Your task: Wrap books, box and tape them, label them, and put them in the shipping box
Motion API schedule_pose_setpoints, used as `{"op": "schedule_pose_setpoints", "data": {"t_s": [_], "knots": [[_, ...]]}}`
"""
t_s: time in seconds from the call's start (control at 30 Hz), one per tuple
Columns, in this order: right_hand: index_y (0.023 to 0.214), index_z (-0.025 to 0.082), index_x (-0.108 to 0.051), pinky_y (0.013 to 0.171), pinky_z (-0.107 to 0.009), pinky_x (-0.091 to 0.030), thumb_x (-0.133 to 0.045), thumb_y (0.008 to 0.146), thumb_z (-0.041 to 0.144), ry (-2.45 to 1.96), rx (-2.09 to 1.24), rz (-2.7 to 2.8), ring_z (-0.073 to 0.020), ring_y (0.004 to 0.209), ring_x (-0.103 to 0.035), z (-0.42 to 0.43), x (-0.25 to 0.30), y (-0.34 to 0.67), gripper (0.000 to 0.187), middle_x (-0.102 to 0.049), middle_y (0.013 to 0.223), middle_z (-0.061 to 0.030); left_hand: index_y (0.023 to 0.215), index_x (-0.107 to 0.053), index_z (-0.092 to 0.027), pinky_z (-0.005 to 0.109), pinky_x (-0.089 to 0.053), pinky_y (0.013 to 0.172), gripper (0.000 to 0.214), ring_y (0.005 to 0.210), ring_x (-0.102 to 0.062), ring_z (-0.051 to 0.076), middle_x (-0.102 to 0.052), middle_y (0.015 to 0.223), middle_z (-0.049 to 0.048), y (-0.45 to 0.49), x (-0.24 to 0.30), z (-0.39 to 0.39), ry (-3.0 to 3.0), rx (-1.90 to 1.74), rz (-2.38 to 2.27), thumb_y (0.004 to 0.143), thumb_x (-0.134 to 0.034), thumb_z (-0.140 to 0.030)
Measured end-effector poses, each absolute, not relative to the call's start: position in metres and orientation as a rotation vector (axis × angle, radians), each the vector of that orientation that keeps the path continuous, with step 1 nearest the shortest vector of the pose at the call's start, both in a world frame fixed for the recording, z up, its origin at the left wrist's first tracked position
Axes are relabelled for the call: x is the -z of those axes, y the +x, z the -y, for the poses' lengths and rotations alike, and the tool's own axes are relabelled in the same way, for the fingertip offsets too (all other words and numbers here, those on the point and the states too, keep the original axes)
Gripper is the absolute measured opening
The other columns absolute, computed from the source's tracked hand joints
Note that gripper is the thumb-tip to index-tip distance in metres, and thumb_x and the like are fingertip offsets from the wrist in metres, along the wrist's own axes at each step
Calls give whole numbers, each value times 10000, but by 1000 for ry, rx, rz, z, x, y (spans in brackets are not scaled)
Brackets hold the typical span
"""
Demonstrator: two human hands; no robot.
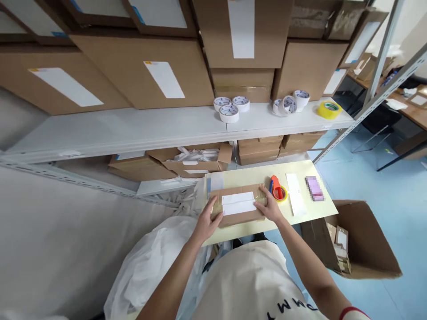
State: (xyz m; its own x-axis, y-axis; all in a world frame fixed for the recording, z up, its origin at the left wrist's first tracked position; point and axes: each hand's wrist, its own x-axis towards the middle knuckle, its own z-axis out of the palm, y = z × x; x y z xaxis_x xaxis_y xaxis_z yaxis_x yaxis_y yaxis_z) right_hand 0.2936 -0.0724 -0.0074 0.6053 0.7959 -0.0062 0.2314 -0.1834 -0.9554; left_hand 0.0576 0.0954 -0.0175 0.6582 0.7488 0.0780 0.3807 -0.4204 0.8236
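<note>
A taped cardboard box (238, 218) with a white label (238, 203) on top sits at the left part of the pale yellow table (315, 212). My left hand (207, 222) grips its left end, thumb on the upper face. At the right end, my right hand (269, 205) holds the same box, fingers over the top edge and thumb near the label. Just right of that hand lies a red tape dispenser (276, 188) with a yellow roll. Beyond it are a white paper strip (295, 194) and a blurred-out purple object (314, 188).
Above the table runs a grey shelf (150, 129) with large cartons (173, 71), white tape rolls (229, 114) and a yellow tape roll (329, 110). An open carton (370, 235) holding small boxes stands on the floor at right. White plastic bags (156, 262) bulge at left.
</note>
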Motion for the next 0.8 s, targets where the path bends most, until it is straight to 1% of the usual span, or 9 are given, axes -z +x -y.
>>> {"op": "schedule_pose_setpoints", "data": {"t_s": [0.17,0.3,0.4,0.5,0.6,0.7,0.8], "knots": [[1337,250,-541,1155,-473,-323,-739,716,453,-1733,-661,847,-294,1349,-456,52,3,316,682,-546,1408,-89,1411,-454,-190,436,-369,1128,672,1374,-441,283,-480,1477,137,77,10,-112,2016,-497,-901,822,-573,-492],[1342,248,-536,1136,-473,-346,-727,741,424,-1763,-641,849,-298,1326,-475,66,4,304,655,-558,1389,-89,1430,-439,-188,421,-383,1119,710,1365,-450,283,-489,1472,128,65,7,-102,1973,-447,-916,816,-586,-512],[1353,251,-524,1110,-477,-379,-721,754,440,-1783,-662,864,-299,1301,-498,84,7,291,658,-564,1379,-92,1451,-422,-203,403,-411,1098,727,1367,-448,285,-474,1489,115,51,7,-88,1923,-366,-931,823,-590,-528],[1354,226,-522,1120,-486,-367,-712,762,461,-1812,-641,867,-307,1358,-441,88,13,289,664,-550,1395,-114,1464,-408,-228,376,-410,1099,721,1403,-398,284,-419,1531,97,50,10,-82,1888,-328,-990,837,-579,-540],[1317,204,-553,1139,-483,-344,-699,772,450,-1830,-604,875,-301,1403,-386,78,21,300,616,-539,1405,-135,1459,-407,-202,389,-358,1141,724,1421,-369,278,-416,1532,109,62,21,-84,1887,-362,-1006,840,-569,-540],[1285,209,-573,1146,-495,-331,-693,771,408,-1854,-603,904,-296,1413,-372,71,32,311,564,-542,1403,-132,1449,-410,-173,408,-317,1168,737,1426,-361,277,-411,1530,137,71,40,-80,1898,-381,-986,824,-584,-523],[1290,203,-561,1147,-502,-326,-682,772,379,-1879,-627,924,-297,1415,-369,78,44,311,560,-571,1367,-131,1455,-395,-176,415,-306,1174,711,1433,-349,270,-393,1539,147,69,58,-67,1918,-404,-998,842,-573,-490]]}}
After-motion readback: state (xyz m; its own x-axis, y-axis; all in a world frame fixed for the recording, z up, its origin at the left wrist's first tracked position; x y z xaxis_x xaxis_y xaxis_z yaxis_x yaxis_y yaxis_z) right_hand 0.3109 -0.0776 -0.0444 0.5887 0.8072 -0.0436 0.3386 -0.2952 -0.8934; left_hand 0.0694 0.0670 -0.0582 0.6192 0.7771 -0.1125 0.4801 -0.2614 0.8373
